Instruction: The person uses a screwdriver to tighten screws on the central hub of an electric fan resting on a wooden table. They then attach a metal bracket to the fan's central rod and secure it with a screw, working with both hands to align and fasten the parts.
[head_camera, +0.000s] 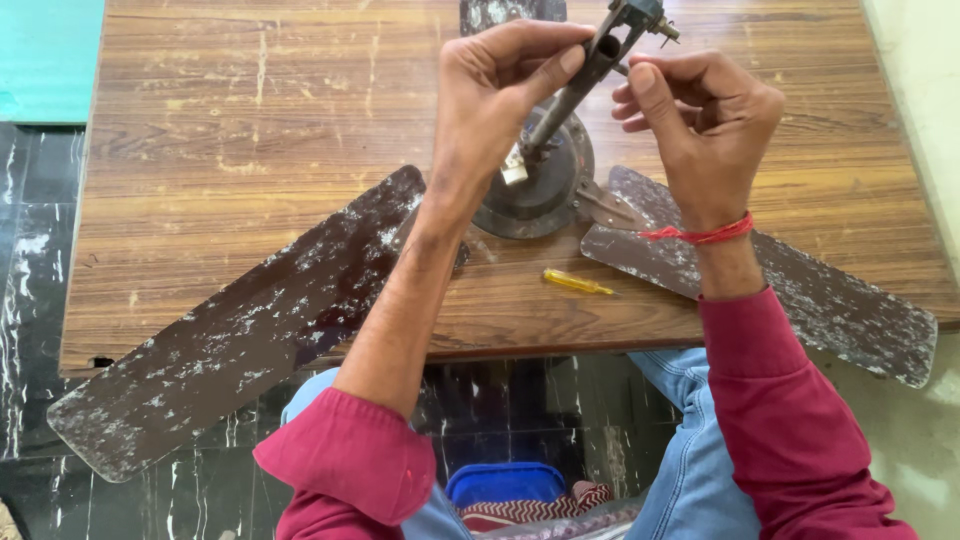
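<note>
You are pinching the top of the metal rod (575, 90) with your left hand (490, 100), fingers closed around it, just above the round fan motor (545, 185) lying on the wooden table (250, 130). Your right hand (705, 130) is curling beside the rod's top end, fingertips touching it. The yellow screwdriver (577, 283) is lying just below the motor, between the two brown fan blades (240, 330).

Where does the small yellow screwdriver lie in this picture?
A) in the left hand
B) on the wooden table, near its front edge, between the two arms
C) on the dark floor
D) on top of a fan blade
B: the yellow screwdriver lies flat on the wooden table, untouched, while both hands are up at the fan's metal rod.
</note>
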